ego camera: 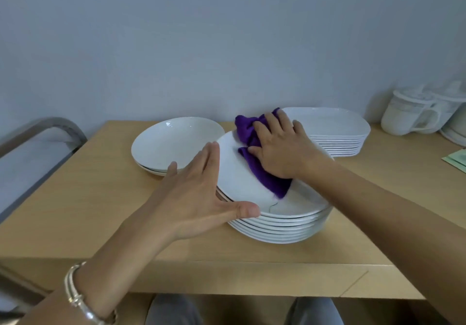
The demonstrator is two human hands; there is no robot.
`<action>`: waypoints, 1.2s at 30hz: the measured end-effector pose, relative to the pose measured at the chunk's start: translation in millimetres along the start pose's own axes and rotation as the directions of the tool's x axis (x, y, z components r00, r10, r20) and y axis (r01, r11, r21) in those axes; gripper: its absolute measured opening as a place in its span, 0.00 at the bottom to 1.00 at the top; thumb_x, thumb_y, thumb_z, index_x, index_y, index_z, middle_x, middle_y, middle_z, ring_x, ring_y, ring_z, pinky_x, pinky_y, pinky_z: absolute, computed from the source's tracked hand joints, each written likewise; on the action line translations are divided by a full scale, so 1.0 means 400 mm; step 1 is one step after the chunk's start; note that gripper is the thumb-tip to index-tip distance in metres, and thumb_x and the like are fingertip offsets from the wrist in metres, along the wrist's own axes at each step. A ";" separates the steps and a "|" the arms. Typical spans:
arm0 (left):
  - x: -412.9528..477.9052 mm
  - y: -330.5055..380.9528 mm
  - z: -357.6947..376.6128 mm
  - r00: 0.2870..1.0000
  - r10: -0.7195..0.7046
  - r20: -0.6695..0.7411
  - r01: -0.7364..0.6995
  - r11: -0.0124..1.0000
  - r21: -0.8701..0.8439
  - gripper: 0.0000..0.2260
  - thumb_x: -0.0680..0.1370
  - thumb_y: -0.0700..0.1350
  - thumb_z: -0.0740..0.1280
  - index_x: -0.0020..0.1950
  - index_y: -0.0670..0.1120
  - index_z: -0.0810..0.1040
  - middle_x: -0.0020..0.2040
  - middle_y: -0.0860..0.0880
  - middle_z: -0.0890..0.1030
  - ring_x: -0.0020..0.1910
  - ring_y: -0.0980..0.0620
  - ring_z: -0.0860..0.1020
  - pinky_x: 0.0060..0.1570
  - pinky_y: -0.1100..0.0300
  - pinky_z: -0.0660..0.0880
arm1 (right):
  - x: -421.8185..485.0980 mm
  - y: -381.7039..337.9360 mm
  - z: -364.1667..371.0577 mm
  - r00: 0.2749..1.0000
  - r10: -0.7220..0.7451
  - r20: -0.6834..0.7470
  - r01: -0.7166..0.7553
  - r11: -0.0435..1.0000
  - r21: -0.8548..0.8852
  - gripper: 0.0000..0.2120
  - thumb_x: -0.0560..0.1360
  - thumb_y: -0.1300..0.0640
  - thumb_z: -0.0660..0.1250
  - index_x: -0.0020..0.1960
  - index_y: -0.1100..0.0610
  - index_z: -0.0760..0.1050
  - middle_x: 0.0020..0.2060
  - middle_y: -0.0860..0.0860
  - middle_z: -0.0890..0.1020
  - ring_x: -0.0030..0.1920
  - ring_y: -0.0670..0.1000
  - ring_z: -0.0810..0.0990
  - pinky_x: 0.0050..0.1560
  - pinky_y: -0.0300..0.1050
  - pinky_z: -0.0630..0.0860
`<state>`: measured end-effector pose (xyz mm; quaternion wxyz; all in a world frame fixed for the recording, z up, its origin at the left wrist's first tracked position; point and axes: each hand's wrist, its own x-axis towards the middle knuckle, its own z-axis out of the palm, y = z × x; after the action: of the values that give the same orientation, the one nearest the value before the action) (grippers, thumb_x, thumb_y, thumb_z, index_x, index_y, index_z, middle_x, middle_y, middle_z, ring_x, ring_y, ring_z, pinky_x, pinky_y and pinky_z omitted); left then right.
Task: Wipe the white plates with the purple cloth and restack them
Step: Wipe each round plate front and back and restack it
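The right-hand grip [280, 148], fingers spread flat, presses the crumpled purple cloth [245, 129] onto the top round white plate [237, 173] of the near stack on the light wooden tabletop [100, 211], while the open, straight-fingered left-hand grip [199, 193] touches its left rim.

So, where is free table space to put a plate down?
Bare table wood lies front left, between the near edge, the left hand and the low plate pile. More lies right of the tall plate stack. The back is crowded: rectangular plates, mugs.

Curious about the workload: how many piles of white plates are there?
3: a tall round stack under the purple cloth, a low round pile left of it, and an oblong stack behind, at right.
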<state>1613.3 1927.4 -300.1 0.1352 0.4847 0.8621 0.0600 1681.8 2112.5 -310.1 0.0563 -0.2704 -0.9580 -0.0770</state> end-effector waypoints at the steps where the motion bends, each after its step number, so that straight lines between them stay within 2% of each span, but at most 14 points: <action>1: -0.001 0.000 -0.001 1.000 0.001 0.004 -0.001 1.000 0.004 0.60 0.56 0.79 0.46 0.78 0.48 0.29 0.79 0.58 0.33 0.79 0.56 0.43 0.77 0.50 0.42 | -0.011 0.025 0.000 1.000 0.010 0.001 -0.010 1.000 -0.030 0.28 0.80 0.41 0.48 0.75 0.56 0.54 0.76 0.55 0.52 0.76 0.58 0.45 0.72 0.57 0.51; 5: 0.004 -0.005 0.000 1.000 0.009 0.004 -0.009 1.000 0.006 0.61 0.55 0.80 0.45 0.78 0.49 0.29 0.79 0.57 0.34 0.79 0.58 0.43 0.78 0.47 0.44 | -0.098 0.099 -0.021 0.995 0.010 0.098 -0.003 0.998 -0.067 0.27 0.79 0.40 0.50 0.72 0.55 0.60 0.75 0.52 0.55 0.75 0.55 0.48 0.72 0.54 0.55; 8: 0.010 -0.006 0.006 1.000 0.010 0.001 -0.010 1.000 -0.003 0.61 0.53 0.80 0.45 0.77 0.51 0.27 0.79 0.57 0.32 0.79 0.58 0.43 0.78 0.47 0.44 | -0.168 0.098 -0.079 0.953 -0.105 0.284 0.078 0.992 0.102 0.25 0.78 0.39 0.51 0.71 0.51 0.62 0.72 0.47 0.59 0.73 0.48 0.53 0.72 0.45 0.53; 11: 0.015 -0.011 0.014 1.000 0.026 -0.006 -0.026 0.998 -0.051 0.60 0.53 0.80 0.49 0.75 0.55 0.24 0.79 0.57 0.33 0.80 0.57 0.45 0.78 0.49 0.44 | -0.205 0.047 -0.121 0.870 -0.266 0.415 0.099 0.919 0.382 0.25 0.79 0.41 0.52 0.75 0.45 0.56 0.74 0.39 0.55 0.73 0.40 0.50 0.67 0.33 0.48; 13: 0.018 -0.018 0.016 0.998 0.061 -0.026 -0.064 0.991 -0.116 0.59 0.54 0.80 0.54 0.70 0.60 0.20 0.80 0.57 0.36 0.79 0.57 0.47 0.78 0.50 0.45 | -0.195 0.004 -0.112 0.839 -0.355 0.412 0.137 0.871 0.472 0.27 0.81 0.43 0.51 0.77 0.44 0.47 0.75 0.38 0.48 0.74 0.38 0.45 0.68 0.33 0.44; 15: 0.019 -0.021 0.014 0.994 0.098 -0.050 -0.106 0.979 -0.176 0.60 0.54 0.79 0.58 0.67 0.63 0.18 0.80 0.59 0.39 0.79 0.59 0.48 0.78 0.51 0.45 | -0.154 -0.031 -0.085 0.854 -0.389 0.346 0.202 0.860 0.469 0.28 0.81 0.44 0.50 0.78 0.47 0.44 0.76 0.42 0.47 0.75 0.41 0.44 0.71 0.37 0.43; 19: 0.015 -0.019 0.010 0.992 0.114 -0.049 -0.121 0.976 -0.182 0.63 0.54 0.77 0.59 0.73 0.57 0.22 0.79 0.63 0.38 0.78 0.61 0.48 0.77 0.50 0.45 | -0.055 -0.077 -0.030 0.924 -0.328 0.195 0.231 0.888 0.398 0.31 0.81 0.44 0.52 0.78 0.51 0.43 0.76 0.51 0.52 0.76 0.52 0.45 0.75 0.53 0.47; 22: 0.007 -0.012 0.008 0.998 0.061 -0.003 -0.061 0.995 -0.081 0.61 0.56 0.78 0.55 0.75 0.53 0.24 0.78 0.61 0.32 0.79 0.58 0.48 0.77 0.49 0.44 | -0.012 -0.071 -0.005 0.968 -0.205 0.145 0.154 0.940 0.303 0.31 0.81 0.43 0.51 0.78 0.51 0.41 0.76 0.54 0.50 0.76 0.57 0.43 0.75 0.57 0.47; 26: 0.005 -0.007 0.003 1.000 0.010 0.029 -0.012 0.999 0.046 0.61 0.56 0.79 0.50 0.76 0.49 0.26 0.78 0.58 0.31 0.79 0.57 0.45 0.77 0.45 0.41 | -0.005 0.020 -0.006 0.994 -0.014 0.111 -0.002 0.990 0.143 0.30 0.81 0.42 0.50 0.78 0.53 0.45 0.77 0.54 0.48 0.76 0.58 0.43 0.74 0.55 0.46; 29: 0.006 -0.010 -0.001 0.999 -0.004 0.044 0.001 0.998 0.065 0.62 0.54 0.80 0.49 0.76 0.49 0.25 0.79 0.57 0.32 0.79 0.58 0.42 0.77 0.44 0.41 | -0.051 0.085 -0.020 0.986 0.003 0.165 -0.015 0.997 0.070 0.30 0.80 0.41 0.49 0.77 0.53 0.49 0.77 0.53 0.51 0.76 0.56 0.45 0.75 0.54 0.48; 32: 0.004 -0.008 -0.002 0.997 -0.007 0.077 0.006 1.000 0.016 0.62 0.54 0.80 0.51 0.75 0.50 0.24 0.80 0.56 0.35 0.79 0.59 0.41 0.77 0.44 0.43 | -0.129 0.104 -0.062 0.952 -0.030 0.304 0.016 0.999 0.050 0.29 0.80 0.41 0.49 0.77 0.51 0.50 0.77 0.50 0.51 0.76 0.52 0.46 0.75 0.50 0.47; 34: 0.004 -0.006 0.000 0.997 -0.004 0.080 0.005 1.000 -0.008 0.63 0.54 0.79 0.52 0.75 0.50 0.23 0.80 0.55 0.36 0.79 0.59 0.39 0.77 0.45 0.43 | -0.175 0.091 -0.093 0.917 -0.106 0.386 0.073 0.992 0.101 0.29 0.80 0.40 0.49 0.77 0.49 0.48 0.77 0.47 0.49 0.76 0.49 0.46 0.74 0.45 0.45; 36: 0.007 -0.007 0.003 0.997 -0.006 0.080 0.008 1.000 -0.014 0.63 0.53 0.80 0.52 0.74 0.51 0.23 0.80 0.54 0.34 0.78 0.58 0.37 0.77 0.45 0.43 | -0.201 0.055 -0.114 0.875 -0.198 0.443 0.102 0.967 0.233 0.29 0.80 0.41 0.49 0.77 0.46 0.45 0.76 0.42 0.47 0.75 0.44 0.44 0.71 0.40 0.44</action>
<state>1609.9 1928.2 -302.2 0.1730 0.4827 0.8573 0.0463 1764.4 2081.8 -274.7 -0.1524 -0.1983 -0.9646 0.0831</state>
